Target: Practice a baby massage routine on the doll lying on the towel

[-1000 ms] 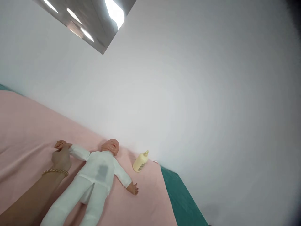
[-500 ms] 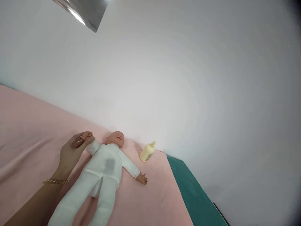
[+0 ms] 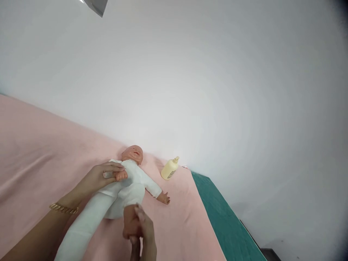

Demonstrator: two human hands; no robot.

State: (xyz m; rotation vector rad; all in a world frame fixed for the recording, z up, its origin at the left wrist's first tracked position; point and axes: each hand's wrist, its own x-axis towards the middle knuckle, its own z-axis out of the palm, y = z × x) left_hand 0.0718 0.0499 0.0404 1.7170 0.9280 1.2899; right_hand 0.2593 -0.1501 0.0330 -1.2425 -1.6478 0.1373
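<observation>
A baby doll (image 3: pixel 133 170) in white clothes lies on its back on a pink sheet (image 3: pixel 174 224), its head toward the wall. My left hand (image 3: pixel 102 175), with a gold bracelet at the wrist, is closed around the doll's hand and forearm and holds it over the doll's belly. Lower down, my right hand (image 3: pixel 145 230) grips the doll's bare foot, with that leg bent and raised toward the body. The doll's other arm is stretched out to the right. Its other leg lies straight toward me, the foot out of view.
A pale yellow pump bottle (image 3: pixel 169 169) stands on the sheet right of the doll's head. Beyond the sheet's right edge shows a green surface (image 3: pixel 217 206). A white wall (image 3: pixel 190 90) rises behind, and a grey metallic corner (image 3: pixel 98 6) juts in at top left.
My left hand has brought the doll's arm down from beside its head across its belly. My right hand has come into view holding the doll's foot, and that leg is now bent up.
</observation>
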